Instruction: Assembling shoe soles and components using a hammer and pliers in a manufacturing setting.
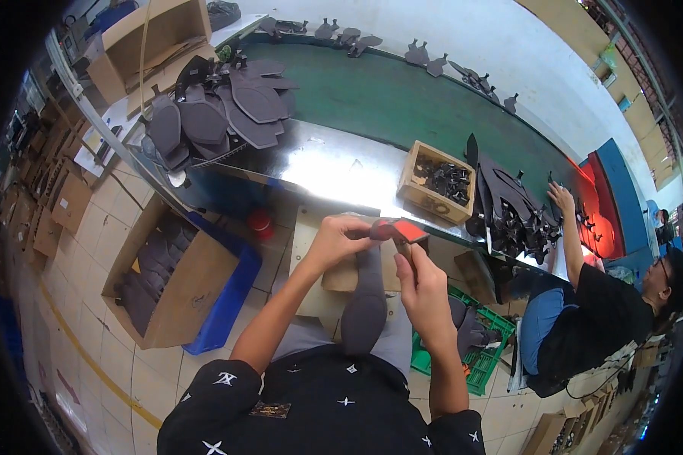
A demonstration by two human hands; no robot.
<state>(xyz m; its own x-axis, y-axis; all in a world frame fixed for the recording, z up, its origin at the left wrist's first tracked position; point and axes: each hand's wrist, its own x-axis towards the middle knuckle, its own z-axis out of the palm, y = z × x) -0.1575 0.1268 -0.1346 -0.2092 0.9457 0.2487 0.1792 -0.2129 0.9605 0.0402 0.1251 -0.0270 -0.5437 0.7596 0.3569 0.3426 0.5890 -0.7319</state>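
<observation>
A long dark grey shoe-sole-shaped piece [364, 318] hangs down in front of my lap, its wide end lowest. My left hand [340, 241] pinches its narrow upper end between thumb and fingers. Closed around a short handle, my right hand [425, 292] holds a hammer-like tool [410, 232] with a red and dark head. The tool's head is right beside the left fingertips, close to the top of the grey piece; whether they touch is hard to tell.
Ahead stands a wooden box [436, 182] of small dark parts on the metal table edge [334, 163]. Grey soles pile up at left [228, 106] and right [508, 201]. A green belt [372, 91] runs behind. A cardboard box [167, 280], green crate [478, 379] and seated co-worker [584, 326] flank me.
</observation>
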